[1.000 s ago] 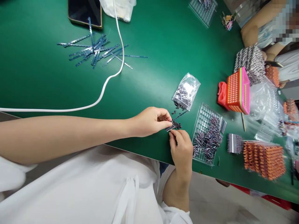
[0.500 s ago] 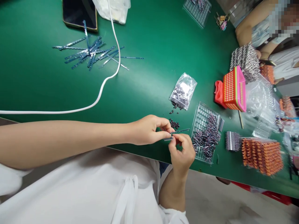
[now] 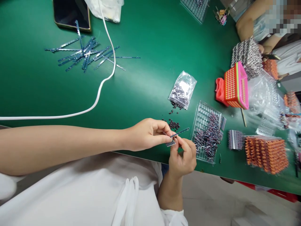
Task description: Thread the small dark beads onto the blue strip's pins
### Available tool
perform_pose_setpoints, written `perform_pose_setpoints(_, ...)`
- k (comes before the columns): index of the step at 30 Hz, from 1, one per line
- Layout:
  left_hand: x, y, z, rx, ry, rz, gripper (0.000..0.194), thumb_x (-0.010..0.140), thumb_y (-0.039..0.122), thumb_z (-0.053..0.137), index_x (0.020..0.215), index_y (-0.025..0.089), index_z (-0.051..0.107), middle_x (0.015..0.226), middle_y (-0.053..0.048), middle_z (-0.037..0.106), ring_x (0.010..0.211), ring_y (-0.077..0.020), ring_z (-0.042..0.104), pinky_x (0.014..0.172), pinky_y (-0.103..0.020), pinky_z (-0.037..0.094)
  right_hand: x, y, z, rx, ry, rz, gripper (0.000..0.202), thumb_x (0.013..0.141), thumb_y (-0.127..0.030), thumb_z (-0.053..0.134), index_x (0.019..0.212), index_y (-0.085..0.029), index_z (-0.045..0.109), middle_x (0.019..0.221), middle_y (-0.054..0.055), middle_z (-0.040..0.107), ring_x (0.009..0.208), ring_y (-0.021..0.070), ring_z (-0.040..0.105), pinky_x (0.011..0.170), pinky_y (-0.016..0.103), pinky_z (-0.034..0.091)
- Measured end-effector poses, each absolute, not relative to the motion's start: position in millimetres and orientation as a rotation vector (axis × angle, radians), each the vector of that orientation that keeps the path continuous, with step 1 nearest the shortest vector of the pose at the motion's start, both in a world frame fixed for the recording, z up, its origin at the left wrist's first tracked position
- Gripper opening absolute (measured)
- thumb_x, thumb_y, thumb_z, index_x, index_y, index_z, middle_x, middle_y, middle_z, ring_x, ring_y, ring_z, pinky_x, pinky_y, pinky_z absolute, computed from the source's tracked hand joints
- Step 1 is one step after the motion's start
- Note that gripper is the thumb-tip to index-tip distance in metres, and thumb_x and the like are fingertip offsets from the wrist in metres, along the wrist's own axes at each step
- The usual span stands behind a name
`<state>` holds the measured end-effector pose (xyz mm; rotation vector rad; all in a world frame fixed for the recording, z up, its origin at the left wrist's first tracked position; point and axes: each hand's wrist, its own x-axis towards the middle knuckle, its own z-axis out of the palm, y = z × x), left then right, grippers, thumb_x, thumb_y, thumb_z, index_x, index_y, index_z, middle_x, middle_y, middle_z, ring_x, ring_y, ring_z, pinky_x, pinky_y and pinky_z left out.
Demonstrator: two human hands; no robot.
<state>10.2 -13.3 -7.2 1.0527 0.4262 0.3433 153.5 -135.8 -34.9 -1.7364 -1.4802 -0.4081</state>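
My left hand (image 3: 150, 134) pinches a thin blue metal strip (image 3: 182, 131) whose free end sticks out to the right. A small grey ridged piece (image 3: 170, 143) shows just below its fingertips. Close beside it, my right hand (image 3: 182, 156) has thumb and forefinger pressed together at the strip; what lies between those fingertips is too small to make out. Small dark beads (image 3: 174, 124) lie on the green table just above my hands. A clear plastic bag (image 3: 182, 90) of dark pieces lies above the beads.
Right of my hands is a clear tray (image 3: 198, 117) heaped with thin dark parts. Blue strips (image 3: 86, 54), a phone (image 3: 71, 14) and a white cable (image 3: 100, 89) lie left. Baskets (image 3: 231, 86) and orange stacks (image 3: 265, 154) stand right. Another person's arm (image 3: 246, 23) is upper right.
The strip's free end tilts up more, and the grey ridged piece shows more. My hands stay close together. The whole view has shifted slightly.
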Motion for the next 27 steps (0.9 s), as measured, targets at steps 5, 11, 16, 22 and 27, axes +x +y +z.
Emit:
perform_pose_setpoints(5,10.4,-12.7,-6.2,0.942,0.402,0.325,0.009,0.082,0.02,0.071,0.085,0.015,0.064,0.094,-0.006,0.075,0.087,-0.0152,0.069,0.087,-0.034,0.056,151.3,-134.5,-33.9,-1.739,-1.388,-0.38,0.018,0.087,-0.015,0.069,0.102,-0.024,0.064,0.083,0.002,0.07,0.074,0.0163,0.068,0.066,0.031,0.057)
perform_pose_setpoints(11,10.7,-13.6,-5.6,0.955,0.393,0.322,0.007,0.083,0.018,0.069,0.083,0.015,0.063,0.093,-0.005,0.075,0.089,-0.0142,0.069,0.089,-0.032,0.055,150.4,-135.4,-36.0,-1.75,-1.383,-0.395,0.018,0.086,-0.014,0.07,0.1,-0.023,0.065,0.083,0.002,0.069,0.073,0.015,0.067,0.065,0.029,0.056)
perform_pose_setpoints(16,9.3,-14.0,-6.4,1.072,0.411,0.311,0.008,0.087,0.024,0.066,0.085,0.017,0.062,0.106,-0.006,0.076,0.111,-0.0188,0.069,0.098,-0.033,0.054,150.7,-136.1,-37.9,-1.79,-1.383,-0.366,0.017,0.086,-0.016,0.069,0.101,-0.024,0.065,0.085,0.002,0.069,0.075,0.0157,0.068,0.066,0.03,0.057)
perform_pose_setpoints(22,5.5,-13.5,-6.2,1.39,0.364,0.374,0.006,0.09,0.024,0.062,0.088,0.018,0.064,0.118,-0.009,0.075,0.119,-0.0201,0.067,0.103,-0.032,0.052,151.1,-136.6,-41.0,-1.736,-1.342,-0.309,0.022,0.084,-0.009,0.067,0.101,-0.023,0.065,0.086,0.002,0.069,0.079,0.0148,0.068,0.07,0.029,0.058)
perform_pose_setpoints(27,4.3,-13.3,-6.0,1.377,0.372,0.374,0.009,0.091,0.025,0.062,0.09,0.016,0.065,0.11,-0.009,0.077,0.117,-0.0202,0.067,0.1,-0.031,0.053,151.3,-136.1,-39.9,-1.754,-1.347,-0.313,0.015,0.085,-0.014,0.069,0.097,-0.023,0.064,0.082,0.001,0.067,0.074,0.0132,0.066,0.066,0.027,0.055)
